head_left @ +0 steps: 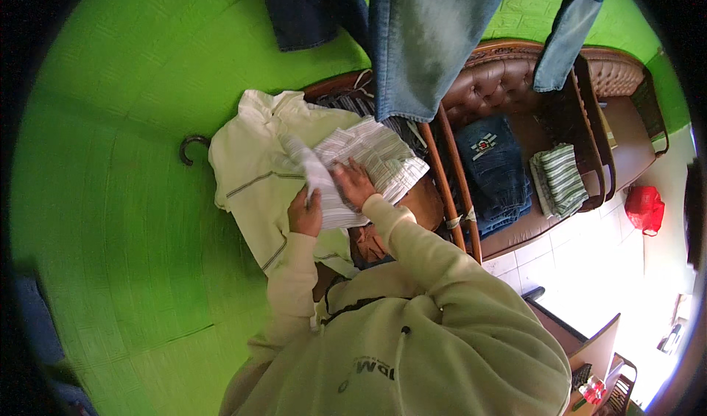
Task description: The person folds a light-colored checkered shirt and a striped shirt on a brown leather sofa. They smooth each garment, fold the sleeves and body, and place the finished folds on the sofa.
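A white shirt with thin stripes (379, 151) lies partly folded in front of me, its near-left flap raised and slightly blurred. My left hand (305, 211) is closed on the edge of that flap, thumb up. Just to the right, my right hand (355, 184) rests on the striped cloth with its fingers stretched out. Beneath and to the left spreads a cream shirt (250, 151) with dark seam lines, collar toward the far side. Some brown fabric (370, 245) shows below the striped shirt, mostly covered.
Hanging jeans (420, 47) dangle ahead of me. Wooden armrests (456, 187) divide my spot from a brown tufted sofa (493, 84), where folded jeans (493, 165) and a folded striped garment (560, 180) lie. A red plastic bag (644, 210) is farther right. The green wall (110, 158) stands left.
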The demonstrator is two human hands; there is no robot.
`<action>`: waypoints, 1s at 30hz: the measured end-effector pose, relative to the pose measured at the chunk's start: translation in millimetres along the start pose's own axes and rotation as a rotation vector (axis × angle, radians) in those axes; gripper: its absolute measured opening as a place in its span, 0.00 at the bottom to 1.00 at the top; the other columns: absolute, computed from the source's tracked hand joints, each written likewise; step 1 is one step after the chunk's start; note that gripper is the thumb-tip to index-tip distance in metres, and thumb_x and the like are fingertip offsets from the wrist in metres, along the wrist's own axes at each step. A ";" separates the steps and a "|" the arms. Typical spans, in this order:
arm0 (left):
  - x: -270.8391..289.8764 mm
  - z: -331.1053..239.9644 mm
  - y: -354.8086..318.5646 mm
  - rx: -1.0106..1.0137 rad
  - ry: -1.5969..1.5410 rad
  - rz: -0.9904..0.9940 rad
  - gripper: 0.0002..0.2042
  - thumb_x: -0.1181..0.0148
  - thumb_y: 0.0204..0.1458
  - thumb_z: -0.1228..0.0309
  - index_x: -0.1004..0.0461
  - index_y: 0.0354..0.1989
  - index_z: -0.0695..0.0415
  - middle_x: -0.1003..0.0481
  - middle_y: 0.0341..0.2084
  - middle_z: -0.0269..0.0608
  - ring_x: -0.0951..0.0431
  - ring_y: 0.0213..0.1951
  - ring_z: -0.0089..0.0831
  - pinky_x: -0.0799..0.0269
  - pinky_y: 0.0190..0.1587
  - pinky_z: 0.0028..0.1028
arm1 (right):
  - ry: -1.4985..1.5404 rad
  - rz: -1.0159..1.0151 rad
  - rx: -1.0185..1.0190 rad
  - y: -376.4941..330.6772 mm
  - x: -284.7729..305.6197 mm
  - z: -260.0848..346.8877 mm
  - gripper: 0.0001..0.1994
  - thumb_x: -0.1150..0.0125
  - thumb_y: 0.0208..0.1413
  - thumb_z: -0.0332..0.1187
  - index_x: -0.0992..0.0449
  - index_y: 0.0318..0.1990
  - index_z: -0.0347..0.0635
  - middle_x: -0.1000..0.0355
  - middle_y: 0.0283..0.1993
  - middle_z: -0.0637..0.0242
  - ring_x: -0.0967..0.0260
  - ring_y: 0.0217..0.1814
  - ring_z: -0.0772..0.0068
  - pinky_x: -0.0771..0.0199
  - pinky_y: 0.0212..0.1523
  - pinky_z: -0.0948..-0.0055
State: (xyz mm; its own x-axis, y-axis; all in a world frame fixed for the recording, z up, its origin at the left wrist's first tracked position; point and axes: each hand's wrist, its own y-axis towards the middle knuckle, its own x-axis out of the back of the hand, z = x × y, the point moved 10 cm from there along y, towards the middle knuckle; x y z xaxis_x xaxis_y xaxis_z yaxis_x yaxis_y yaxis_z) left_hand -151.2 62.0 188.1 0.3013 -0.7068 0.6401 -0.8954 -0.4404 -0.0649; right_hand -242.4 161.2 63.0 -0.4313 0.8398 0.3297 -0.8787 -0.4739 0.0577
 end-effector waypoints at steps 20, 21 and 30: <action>-108.4 -23.5 -46.2 -0.511 0.431 -0.084 0.49 0.39 0.42 0.50 0.64 0.64 0.63 0.64 0.62 0.66 0.62 0.63 0.61 0.62 0.62 0.50 | 1.760 0.093 -0.703 -35.7 42.1 -29.8 0.47 0.59 0.43 0.72 0.45 0.63 0.43 0.51 0.66 0.59 0.52 0.66 0.55 0.53 0.62 0.47; -114.3 -15.3 -45.4 -0.422 0.478 -0.040 0.51 0.37 0.41 0.51 0.65 0.64 0.63 0.65 0.62 0.67 0.63 0.63 0.62 0.63 0.63 0.50 | 1.813 0.096 -0.685 -33.1 41.5 -31.0 0.47 0.59 0.43 0.72 0.45 0.63 0.42 0.50 0.66 0.59 0.52 0.66 0.55 0.52 0.62 0.48; -51.8 25.8 -25.8 -0.116 -0.282 -0.350 0.26 0.57 0.53 0.75 0.51 0.62 0.66 0.48 0.60 0.57 0.47 0.61 0.49 0.53 0.62 0.35 | 1.522 0.323 -0.449 10.0 10.1 18.6 0.43 0.71 0.51 0.68 0.52 0.65 0.41 0.57 0.69 0.59 0.61 0.70 0.58 0.67 0.68 0.62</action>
State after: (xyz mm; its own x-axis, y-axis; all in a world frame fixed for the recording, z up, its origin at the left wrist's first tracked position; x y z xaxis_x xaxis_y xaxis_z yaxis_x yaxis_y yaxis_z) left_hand -135.3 95.7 136.9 0.6552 -0.6566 0.3736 -0.7497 -0.6260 0.2147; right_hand -251.8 160.0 84.4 -0.1532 0.3258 -0.9330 -0.5837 -0.7916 -0.1806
